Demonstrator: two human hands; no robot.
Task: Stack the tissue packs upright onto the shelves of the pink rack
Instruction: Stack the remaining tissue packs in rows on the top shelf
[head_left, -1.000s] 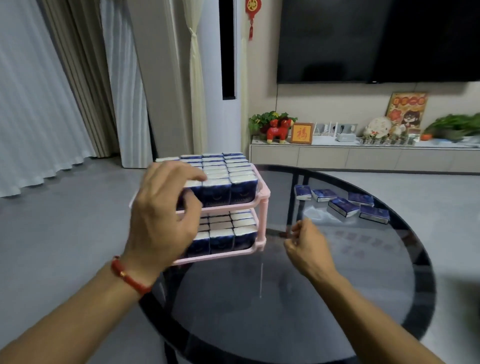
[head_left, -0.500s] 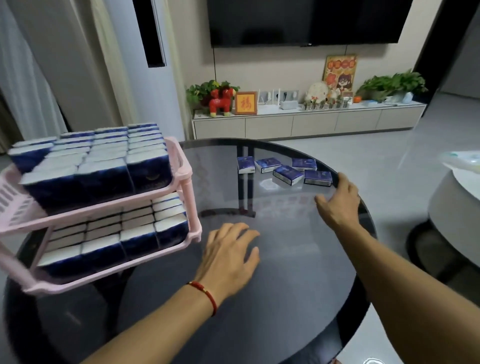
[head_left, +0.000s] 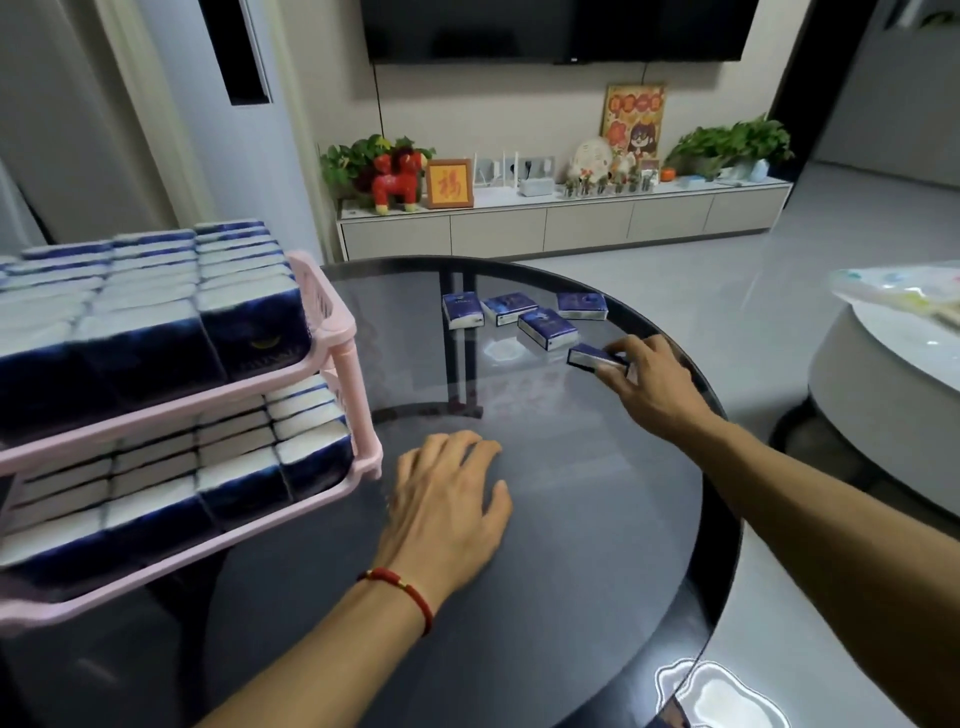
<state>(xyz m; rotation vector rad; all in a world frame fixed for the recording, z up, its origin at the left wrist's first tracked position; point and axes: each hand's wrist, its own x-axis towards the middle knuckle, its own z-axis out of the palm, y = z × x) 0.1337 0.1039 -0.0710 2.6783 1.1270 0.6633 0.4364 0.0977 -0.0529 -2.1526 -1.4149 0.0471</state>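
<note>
Surface (head_left: 571, 545): round dark glass top; near edge cut off by the frame bottom; carries the pink rack, the loose packs and both hands.
Pink rack (head_left: 343, 358): two shelves, at the left of the surface; its left part runs out of frame. Both shelves hold rows of blue-and-white tissue packs (head_left: 156, 322) standing upright; lower rows partly hidden under the upper shelf.
Left hand (head_left: 447, 514): right of the pink rack's lower front corner, palm down on the glass, fingers straight and spread, holding nothing; red cord bracelet (head_left: 402, 590) at the wrist.
Right hand (head_left: 649, 384): far right of the pink rack, near the rim; fingers curled round one tissue pack (head_left: 592, 357), its right end hidden under them.
Loose packs (head_left: 545, 327): four lying flat just beyond the held one, well apart from the pink rack.
Print: pack lettering too blurred to read; a yellow crescent mark shows on the front upper-shelf pack.
</note>
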